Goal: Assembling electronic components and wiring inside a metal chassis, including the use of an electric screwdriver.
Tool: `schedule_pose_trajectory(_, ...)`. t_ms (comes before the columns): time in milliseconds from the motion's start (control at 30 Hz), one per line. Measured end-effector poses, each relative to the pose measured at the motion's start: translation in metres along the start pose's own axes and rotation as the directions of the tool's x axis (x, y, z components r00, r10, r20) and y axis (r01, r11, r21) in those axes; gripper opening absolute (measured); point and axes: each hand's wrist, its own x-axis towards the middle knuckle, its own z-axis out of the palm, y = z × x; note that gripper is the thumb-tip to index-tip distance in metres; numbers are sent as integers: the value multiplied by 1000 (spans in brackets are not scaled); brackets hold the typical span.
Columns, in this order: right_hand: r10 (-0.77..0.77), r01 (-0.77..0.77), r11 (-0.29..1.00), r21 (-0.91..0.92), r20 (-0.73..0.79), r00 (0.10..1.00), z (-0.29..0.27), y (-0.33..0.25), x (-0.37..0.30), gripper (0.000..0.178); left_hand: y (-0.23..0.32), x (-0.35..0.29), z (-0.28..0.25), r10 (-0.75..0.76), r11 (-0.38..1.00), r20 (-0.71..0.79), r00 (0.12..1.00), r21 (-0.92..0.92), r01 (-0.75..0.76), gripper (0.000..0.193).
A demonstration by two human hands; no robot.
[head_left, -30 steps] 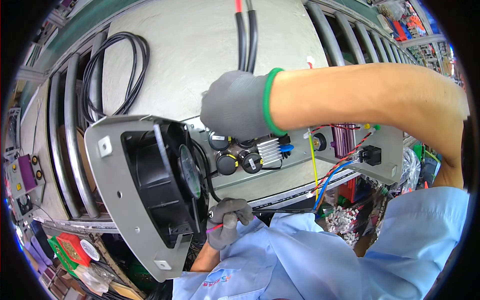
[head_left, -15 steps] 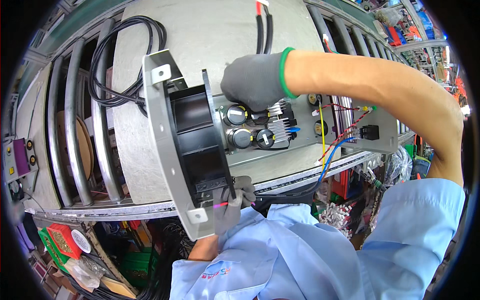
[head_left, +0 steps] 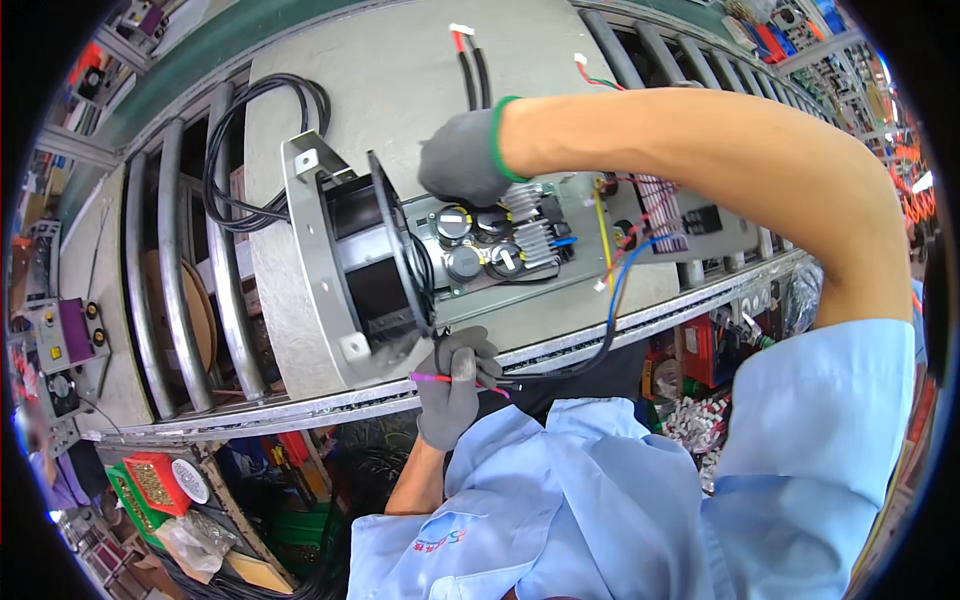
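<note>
A grey metal chassis lies before me, its circuit board [head_left: 478, 272] carrying round capacitors and finned heat sinks. At its left end stands a black fan [head_left: 372, 262] beside an upright grey end plate [head_left: 325, 265]. My left hand [head_left: 452, 388], in a grey glove, is closed below the fan's near corner, pinching a thin purple-sleeved wire [head_left: 430, 377]. My right hand [head_left: 465, 160], in a grey glove with a green cuff, is curled at the board's far edge; its fingertips are hidden. Red and black leads [head_left: 468, 65] come out beyond it.
The chassis rests on a pale board [head_left: 275, 330] over metal rollers [head_left: 185, 290]. A coiled black cable [head_left: 215, 165] lies at the far left. Loose coloured wires [head_left: 625, 270] hang around the chassis's right end. Red and green bins [head_left: 150, 480] stand below, left.
The fan end of the chassis now appears lower and turned. My left hand has come out from beside the end plate with the purple-sleeved wire. My right hand stays curled at the far edge.
</note>
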Motion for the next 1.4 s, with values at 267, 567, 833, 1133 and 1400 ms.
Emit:
schedule_pose_trajectory(267, 49, -42, 994, 96, -78, 996, 12, 5, 4, 20, -2, 3, 5, 62, 998, -95, 994, 34, -59, 34)
schedule_pose_trajectory(567, 74, -75, 997, -25, -49, 996, 5, -5, 9, 20, 1, 3, 5, 43, 999, -136, 990, 7, -43, 37)
schedule_pose_trajectory(833, 24, -6, 986, -165, 112, 993, 17, 9, 59, 29, 2, 2, 8, 38, 999, -126, 991, -3, -39, 36)
schedule_pose_trajectory(1133, -15, 25, 981, -192, 52, 999, -13, -18, 44, 32, -1, 5, 7, 1, 999, -145, 989, 42, 5, 36)
schedule_pose_trajectory(1400, -8, 9, 1000, 12, -72, 997, 16, 2, 35, 15, 12, 8, 15, 50, 994, -194, 980, 101, -31, 36)
